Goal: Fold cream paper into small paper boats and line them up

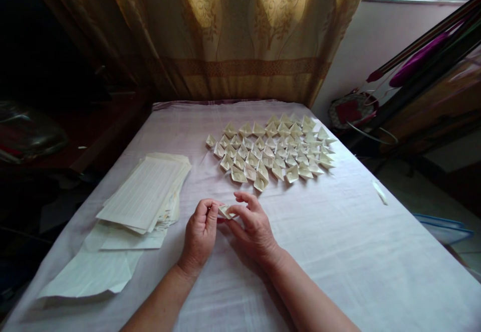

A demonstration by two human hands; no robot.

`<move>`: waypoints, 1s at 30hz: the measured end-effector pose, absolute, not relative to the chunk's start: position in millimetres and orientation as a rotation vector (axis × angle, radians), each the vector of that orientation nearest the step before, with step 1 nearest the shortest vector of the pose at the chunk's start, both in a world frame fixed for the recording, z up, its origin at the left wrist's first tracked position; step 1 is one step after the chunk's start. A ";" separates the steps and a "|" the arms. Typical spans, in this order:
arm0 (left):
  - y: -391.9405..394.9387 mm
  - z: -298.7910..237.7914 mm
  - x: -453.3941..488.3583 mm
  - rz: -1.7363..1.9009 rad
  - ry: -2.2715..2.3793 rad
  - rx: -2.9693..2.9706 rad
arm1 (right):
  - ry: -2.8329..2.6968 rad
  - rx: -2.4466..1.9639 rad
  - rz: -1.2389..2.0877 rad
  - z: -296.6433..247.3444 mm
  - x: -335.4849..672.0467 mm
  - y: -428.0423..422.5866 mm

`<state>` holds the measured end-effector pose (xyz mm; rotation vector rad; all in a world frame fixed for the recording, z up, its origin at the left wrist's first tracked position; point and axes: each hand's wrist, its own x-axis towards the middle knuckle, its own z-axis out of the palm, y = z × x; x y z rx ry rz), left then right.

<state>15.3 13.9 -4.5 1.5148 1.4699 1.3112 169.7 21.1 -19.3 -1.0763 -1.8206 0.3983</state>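
Note:
My left hand (201, 234) and my right hand (252, 226) meet over the white cloth, both pinching a small folded paper piece (226, 212) between their fingertips. Just beyond them lies a spread of several finished folded paper boats (274, 150), set close together in rows. To my left sits a stack of lined paper sheets (146, 191), with larger loose sheets (93, 269) under it.
The table is covered with a white cloth (338, 241). A small paper scrap (380, 192) lies near its right edge. A patterned curtain (233, 31) hangs behind. Dark furniture stands at the left, and rods and clutter (421, 56) lean at the right.

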 end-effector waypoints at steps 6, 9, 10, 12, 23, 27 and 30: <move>11.0 -4.2 18.2 1.306 1.418 1.490 | -1.850 -1.102 0.395 -18.4 170.0 19.5; 11.5 -4.4 17.8 1.319 1.412 1.462 | -1.858 -1.100 0.457 -16.2 170.9 19.8; 12.0 -4.5 17.4 1.318 1.410 1.449 | -1.856 -1.091 0.482 -15.6 171.2 20.1; 13.4 -4.9 16.8 1.302 1.399 1.413 | -1.852 -1.059 0.539 -14.3 171.5 20.7; 15.8 -4.5 15.6 1.237 1.353 1.261 | -1.605 -1.282 0.814 -8.1 166.4 19.6; 17.7 -4.9 13.0 1.118 1.245 1.174 | -1.536 -1.307 0.849 -9.0 166.4 20.8; 19.5 -4.1 10.8 1.022 1.209 1.173 | -1.528 -1.306 0.906 -10.4 168.2 21.9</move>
